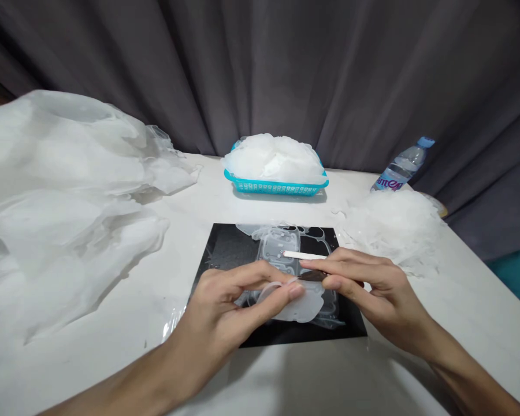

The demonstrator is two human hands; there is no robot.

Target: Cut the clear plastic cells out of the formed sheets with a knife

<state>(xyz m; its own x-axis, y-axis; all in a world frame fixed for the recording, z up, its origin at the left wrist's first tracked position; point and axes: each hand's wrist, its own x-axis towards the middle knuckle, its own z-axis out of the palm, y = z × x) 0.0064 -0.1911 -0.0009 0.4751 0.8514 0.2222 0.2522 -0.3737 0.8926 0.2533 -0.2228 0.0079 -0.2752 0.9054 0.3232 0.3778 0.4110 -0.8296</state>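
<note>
My left hand [242,300] pinches a thin, translucent white sheet piece [301,306] with rounded edges between thumb and fingers. In my right hand [368,283] is a dark, shiny small tool [314,276], its end touching or very close to the sheet piece by my left fingertips; its exact kind cannot be made out. A slim white stick [303,255] with a small dark tip juts leftward from my right fingers. Beneath both hands lies a black mat [225,254], with clear moulded film pieces [277,240] on it, partly hidden by my hands.
A blue basket [281,189] heaped with translucent pieces [277,159] stands behind the mat. At left spreads a big pile of whitish sheets [69,156]. On the right are a heap of thin scraps [398,225] and a water bottle [401,167]. A dark curtain [286,69] hangs behind the table.
</note>
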